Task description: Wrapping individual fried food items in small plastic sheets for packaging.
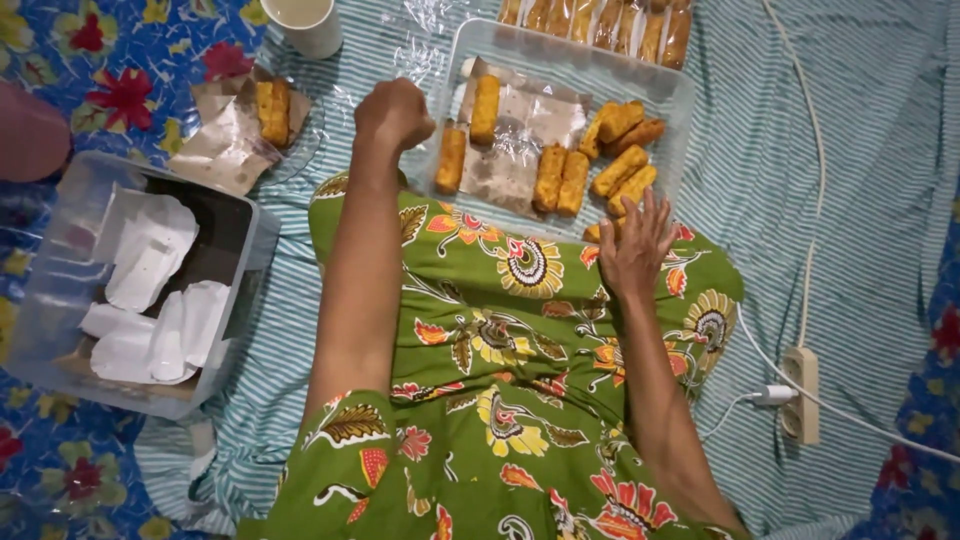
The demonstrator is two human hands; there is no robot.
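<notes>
Two bare hands extend over my lap, draped in green floral cloth (500, 330). My right hand (634, 245), fingers spread and holding nothing, touches the near rim of a clear plastic tray (680, 100), just beside a fried breaded stick (625, 190). My left hand (392, 115) is curled into a fist; whether it grips anything I cannot tell. Further left lie a paper-filled bin (60, 330), a wrapped portion (272, 110), and a cup (305, 25).
</notes>
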